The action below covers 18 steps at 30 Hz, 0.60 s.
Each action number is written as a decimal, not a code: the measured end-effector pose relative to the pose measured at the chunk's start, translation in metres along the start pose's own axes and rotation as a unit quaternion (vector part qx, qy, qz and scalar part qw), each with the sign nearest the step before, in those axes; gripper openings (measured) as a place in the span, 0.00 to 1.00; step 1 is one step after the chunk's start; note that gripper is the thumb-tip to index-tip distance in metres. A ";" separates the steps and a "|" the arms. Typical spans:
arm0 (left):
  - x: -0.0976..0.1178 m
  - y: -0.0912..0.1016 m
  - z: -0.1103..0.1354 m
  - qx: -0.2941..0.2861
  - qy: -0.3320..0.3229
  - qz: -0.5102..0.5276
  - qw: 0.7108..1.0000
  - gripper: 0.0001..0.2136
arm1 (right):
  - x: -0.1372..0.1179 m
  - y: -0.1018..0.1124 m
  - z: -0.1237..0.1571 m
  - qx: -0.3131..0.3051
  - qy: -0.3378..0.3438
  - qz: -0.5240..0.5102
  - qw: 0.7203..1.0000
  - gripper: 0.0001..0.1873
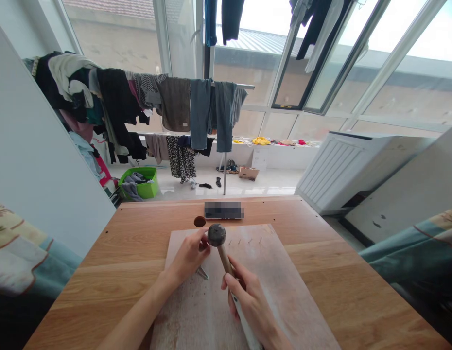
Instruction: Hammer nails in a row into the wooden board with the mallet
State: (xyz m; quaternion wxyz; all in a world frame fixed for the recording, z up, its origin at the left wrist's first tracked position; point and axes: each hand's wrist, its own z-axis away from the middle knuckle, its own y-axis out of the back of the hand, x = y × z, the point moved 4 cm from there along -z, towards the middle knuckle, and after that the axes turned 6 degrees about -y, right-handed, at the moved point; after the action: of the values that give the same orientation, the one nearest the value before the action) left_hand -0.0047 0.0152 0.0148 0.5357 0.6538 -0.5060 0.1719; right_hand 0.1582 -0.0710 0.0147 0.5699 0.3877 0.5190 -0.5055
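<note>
My right hand [244, 289] is wrapped round the handle of a hammer [216, 235]. Its dark rounded head is raised at the upper end, above a pale worn board [248, 301]. Close beside the head, on its left, my left hand [191, 253] has thumb and fingers pinched together near the board's far edge. Whatever sits in that pinch is hidden. Several thin nails [250, 241] stand in a row in the board, right of the hammer head. A small pointed metal piece [203, 273] shows below my left hand, partly covered by it.
The board lies on a wooden table [102, 272] with a round hole [199, 221] beyond the left hand. A blurred dark object [224, 210] lies at the far edge. Past the table stand a laundry rack [225, 170], a green basket [151, 182] and a white cabinet [331, 170].
</note>
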 end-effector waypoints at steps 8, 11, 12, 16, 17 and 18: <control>0.011 0.028 0.006 -0.221 0.027 -0.094 0.970 0.07 | 0.005 0.008 0.000 0.032 -0.007 -0.054 0.998 0.30; 0.019 0.035 0.011 -0.301 0.049 -0.103 0.947 0.06 | 0.005 0.010 -0.001 0.040 -0.009 -0.052 0.998 0.29; 0.021 0.036 0.011 -0.303 0.051 -0.108 0.946 0.06 | 0.005 0.010 -0.002 0.044 -0.008 -0.051 0.998 0.29; 0.024 0.033 0.011 -0.301 0.043 -0.119 0.945 0.04 | 0.006 0.009 -0.001 0.044 -0.006 -0.047 0.998 0.29; 0.024 0.034 0.011 -0.297 0.042 -0.124 0.946 0.04 | 0.007 0.009 -0.001 0.044 -0.007 -0.048 0.998 0.29; 0.024 0.034 0.010 -0.293 0.041 -0.132 0.946 0.04 | 0.007 0.009 -0.001 0.045 -0.007 -0.049 0.998 0.29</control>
State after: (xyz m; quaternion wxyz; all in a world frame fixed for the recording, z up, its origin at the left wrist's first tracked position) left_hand -0.0269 -0.0023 0.0474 0.7417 0.5215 -0.4208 -0.0293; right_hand 0.1662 -0.0695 0.0069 0.5304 0.3833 0.5100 -0.5582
